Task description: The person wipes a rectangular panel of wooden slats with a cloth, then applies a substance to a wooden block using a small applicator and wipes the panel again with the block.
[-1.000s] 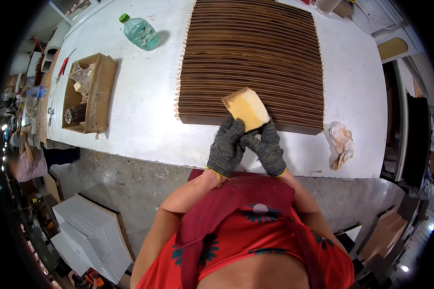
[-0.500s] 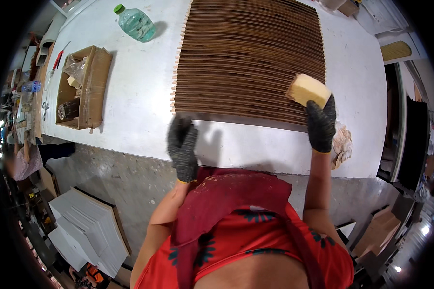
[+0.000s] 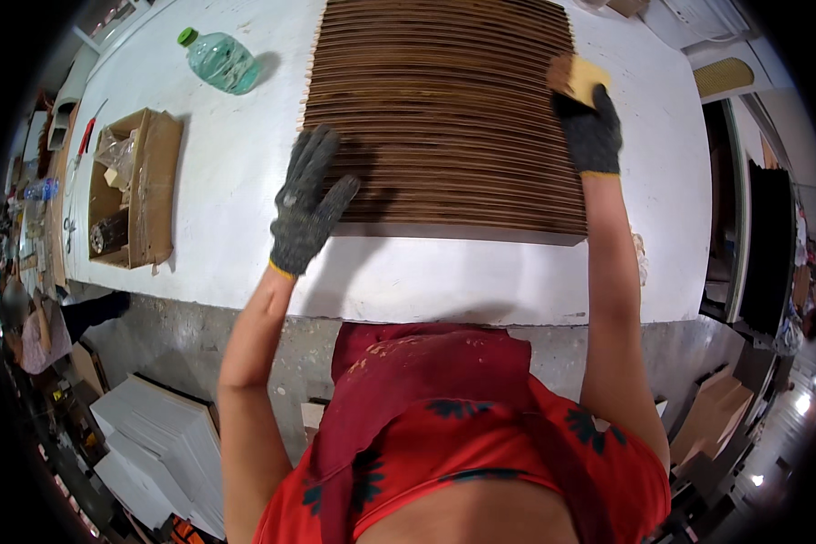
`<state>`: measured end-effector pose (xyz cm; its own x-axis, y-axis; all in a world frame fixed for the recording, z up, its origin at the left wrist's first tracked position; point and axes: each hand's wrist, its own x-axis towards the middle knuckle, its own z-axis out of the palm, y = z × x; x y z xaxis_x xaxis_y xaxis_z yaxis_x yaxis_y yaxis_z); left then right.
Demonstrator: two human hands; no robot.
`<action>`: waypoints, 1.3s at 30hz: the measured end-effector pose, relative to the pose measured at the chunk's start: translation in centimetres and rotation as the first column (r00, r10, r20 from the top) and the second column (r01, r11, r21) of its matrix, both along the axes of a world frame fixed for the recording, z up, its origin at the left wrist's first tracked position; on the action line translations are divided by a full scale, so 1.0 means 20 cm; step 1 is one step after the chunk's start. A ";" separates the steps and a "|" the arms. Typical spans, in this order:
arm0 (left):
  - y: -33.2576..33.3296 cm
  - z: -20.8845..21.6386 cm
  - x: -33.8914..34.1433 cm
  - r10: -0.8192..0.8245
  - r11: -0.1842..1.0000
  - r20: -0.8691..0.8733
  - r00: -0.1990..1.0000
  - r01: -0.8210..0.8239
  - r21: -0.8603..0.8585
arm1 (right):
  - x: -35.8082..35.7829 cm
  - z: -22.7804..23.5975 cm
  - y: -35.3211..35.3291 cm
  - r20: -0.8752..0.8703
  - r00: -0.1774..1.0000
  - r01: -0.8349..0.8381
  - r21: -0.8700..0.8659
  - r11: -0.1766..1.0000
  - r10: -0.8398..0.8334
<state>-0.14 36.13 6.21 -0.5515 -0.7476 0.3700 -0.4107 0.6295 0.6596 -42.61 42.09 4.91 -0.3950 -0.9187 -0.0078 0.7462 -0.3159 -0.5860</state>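
Note:
A row of dark brown wooden strips (image 3: pixel 444 136) lies side by side on the white table, with pale tips along the left edge. My right hand (image 3: pixel 594 131), in a dark grey knit glove, grips a yellow sponge (image 3: pixel 591 82) with a brown-stained side, over the right edge of the strips. My left hand (image 3: pixel 308 204), gloved the same way, is at the left edge near the strips' front corner. Its thumb stands apart from the fingers and nothing is in it. Whether it touches the strips I cannot tell.
On the left of the table (image 3: pixel 236 181) stand a cardboard box (image 3: pixel 161 190) and a greenish plastic bottle (image 3: pixel 222 63). A red-handled tool (image 3: pixel 88 134) lies beyond the box. A crumpled rag (image 3: pixel 641 258) is partly behind my right forearm. White boards (image 3: pixel 159 444) lean below; another person (image 3: pixel 41 344) is far left.
My right hand has carried the sponge farther away along the strips' right edge. My left hand has moved forward and left, from the front edge to the strips' left side. The view has shifted.

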 end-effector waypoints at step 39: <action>0.24 -0.51 0.22 0.387 0.915 -0.006 0.922 -0.384 0.125 | 0.25 0.03 0.35 -0.931 0.282 0.224 0.298 0.928 0.231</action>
<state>4.27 40.97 -3.93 -0.2017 -0.9394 0.2771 -0.5847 0.3425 0.7354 -37.64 49.09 5.44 -0.3241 -0.9415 0.0923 -0.4066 0.0505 -0.9122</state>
